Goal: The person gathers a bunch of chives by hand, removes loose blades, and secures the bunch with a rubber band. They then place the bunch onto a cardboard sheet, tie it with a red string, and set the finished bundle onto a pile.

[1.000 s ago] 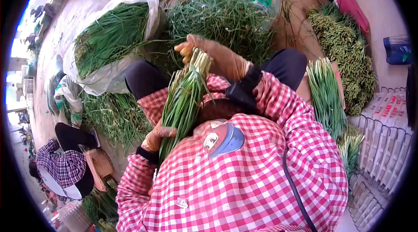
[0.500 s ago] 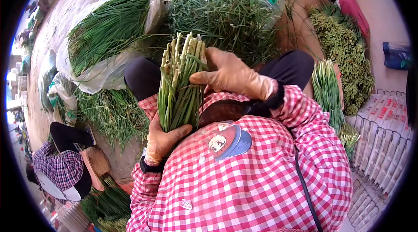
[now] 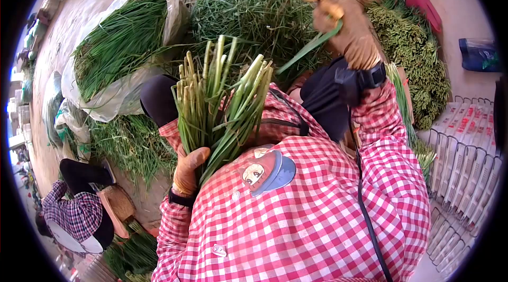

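My left hand, in a tan glove, is closed around the lower part of a bunch of chives. The pale cut ends point up and away from me, and the stalks are fanned into two loose clumps. Up at the right, over my knee, my right hand is raised and blurred. Its gloved fingers are curled on a long flat green leaf, which hangs down toward the bunch without touching it.
Loose green leaves are heaped ahead. A clear plastic bag of chives lies left. On the right are stacked bunches and wire-edged white racks. Another person sits at lower left.
My right hand has left the bunch and swung up to the right with a leaf in it. The bunch has spread apart at the top, still in my left hand.
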Demonstrator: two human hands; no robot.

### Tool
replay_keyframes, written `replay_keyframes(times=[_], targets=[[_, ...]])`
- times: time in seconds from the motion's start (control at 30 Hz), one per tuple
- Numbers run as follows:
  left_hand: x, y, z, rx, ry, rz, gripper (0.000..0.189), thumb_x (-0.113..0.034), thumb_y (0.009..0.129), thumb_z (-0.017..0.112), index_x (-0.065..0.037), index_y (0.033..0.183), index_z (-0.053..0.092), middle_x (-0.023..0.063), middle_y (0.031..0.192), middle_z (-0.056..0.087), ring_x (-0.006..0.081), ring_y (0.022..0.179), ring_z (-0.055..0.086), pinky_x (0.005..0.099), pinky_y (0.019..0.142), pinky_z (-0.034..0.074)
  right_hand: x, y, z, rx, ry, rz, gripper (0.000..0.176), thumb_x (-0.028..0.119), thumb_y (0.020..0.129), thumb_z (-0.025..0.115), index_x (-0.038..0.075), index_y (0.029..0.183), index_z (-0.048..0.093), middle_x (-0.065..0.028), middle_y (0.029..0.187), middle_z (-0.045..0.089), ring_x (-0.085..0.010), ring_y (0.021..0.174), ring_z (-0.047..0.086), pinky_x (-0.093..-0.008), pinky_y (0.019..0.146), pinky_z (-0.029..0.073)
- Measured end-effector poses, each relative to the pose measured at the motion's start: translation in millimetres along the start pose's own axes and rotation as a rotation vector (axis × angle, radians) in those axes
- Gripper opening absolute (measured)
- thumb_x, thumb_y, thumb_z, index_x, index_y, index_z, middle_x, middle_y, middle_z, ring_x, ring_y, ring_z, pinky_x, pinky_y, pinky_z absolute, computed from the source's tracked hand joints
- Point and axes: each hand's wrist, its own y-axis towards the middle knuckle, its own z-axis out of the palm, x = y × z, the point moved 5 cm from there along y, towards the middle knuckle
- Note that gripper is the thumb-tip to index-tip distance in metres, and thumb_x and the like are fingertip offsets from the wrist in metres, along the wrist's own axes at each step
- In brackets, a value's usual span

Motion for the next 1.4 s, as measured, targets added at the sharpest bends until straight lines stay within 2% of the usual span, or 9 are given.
replay_keyframes(times=[0.2,0.3,0.37,0.7,0.77,0.83,0.93,1.17,1.4], targets=[[8.5,-6.1,-13.6,0.042,-0.062,-0.190,0.073,-0.026,0.065,0.072,0.002,0.128,0.046,0.0123,0.116,0.059,0.0238,0.100,0.058,0.0344,0.090,0.046,-0.2,-39.9,75.1,0.019,-0.712,-0.241,0.035,0.041,0.094,0.050,0.013,0.107,0.066,-0.0042,0.094,0.067,-0.0110,0.073,0.062,-0.0233,0.062,0.052],[-12.6,-11.5,15.4,0.090,-0.011,-0.139,0.076,-0.024,0.063,0.074,0.001,0.129,0.045,0.0130,0.120,0.056,0.0254,0.107,0.055,0.0353,0.094,0.043,-10.0,-35.4,129.9,0.336,-1.467,-0.601,0.045,0.051,0.082,0.060,0.014,0.106,0.067,-0.0082,0.095,0.066,-0.0281,0.096,0.061,-0.0475,0.098,0.038],[-15.5,-13.1,13.1,0.081,0.041,-0.015,0.079,-0.019,0.060,0.076,0.000,0.130,0.045,0.0124,0.123,0.055,0.0256,0.111,0.052,0.0370,0.097,0.040,-52.5,-32.6,138.7,0.482,-1.758,-0.256,0.045,0.051,0.079,0.064,0.012,0.101,0.069,-0.0098,0.093,0.067,-0.0292,0.101,0.059,-0.0495,0.104,0.027],[-11.1,-26.3,5.3,-0.101,-0.006,-0.032,0.060,-0.018,0.061,0.065,0.002,0.116,0.054,0.0093,0.101,0.061,0.0222,0.088,0.059,0.0349,0.082,0.048,-83.3,27.4,77.5,0.143,-1.600,0.104,0.019,0.021,0.087,0.061,0.008,0.101,0.065,-0.0103,0.077,0.068,-0.0230,0.062,0.064,-0.0344,0.059,0.054],[-6.7,-25.7,-5.6,-0.134,0.005,-0.049,0.055,-0.021,0.061,0.064,0.002,0.111,0.056,0.0063,0.092,0.061,0.0187,0.078,0.059,0.0320,0.074,0.049,-77.1,34.6,27.7,0.051,-1.644,-0.192,0.027,0.020,0.086,0.061,0.004,0.107,0.058,-0.0116,0.073,0.066,-0.0276,0.062,0.064,-0.0396,0.061,0.054],[-0.6,-24.1,-17.8,-0.159,-0.032,-0.029,0.051,-0.021,0.061,0.064,0.001,0.107,0.057,0.0035,0.088,0.060,0.0165,0.074,0.056,0.0302,0.070,0.048,-81.1,33.6,-12.1,-0.097,-1.907,0.295,0.042,0.021,0.086,0.060,0.002,0.122,0.049,-0.0166,0.090,0.067,-0.0320,0.082,0.065,-0.0426,0.078,0.052],[-12.2,-27.1,-8.4,-0.267,0.056,0.005,0.049,-0.021,0.064,0.064,0.001,0.107,0.057,0.0028,0.089,0.059,0.0163,0.074,0.056,0.0299,0.070,0.048,-75.2,-5.5,8.8,-0.093,-1.754,-0.159,0.061,0.031,0.090,0.056,0.001,0.139,0.034,-0.0167,0.130,0.052,-0.0279,0.122,0.049,-0.0390,0.103,0.037],[-24.1,-22.6,10.8,-0.272,0.041,0.142,0.055,-0.019,0.069,0.063,0.004,0.117,0.052,0.0093,0.102,0.061,0.0225,0.091,0.060,0.0353,0.081,0.050,-101.7,-43.0,104.3,0.418,-1.427,-0.152,0.055,0.057,0.076,0.064,0.010,0.104,0.063,-0.0085,0.130,0.052,-0.0270,0.131,0.035,-0.0576,0.109,0.004],[1.7,-35.5,-39.6,-0.302,-0.260,0.253,0.026,-0.021,0.086,0.059,-0.001,0.103,0.060,0.0047,0.099,0.063,0.0163,0.092,0.060,0.0306,0.083,0.049,-130.6,-46.1,99.6,0.297,-1.100,0.059,0.026,0.032,0.078,0.070,0.012,0.093,0.065,-0.0077,0.099,0.065,-0.0266,0.110,0.054,-0.0550,0.104,0.022]])
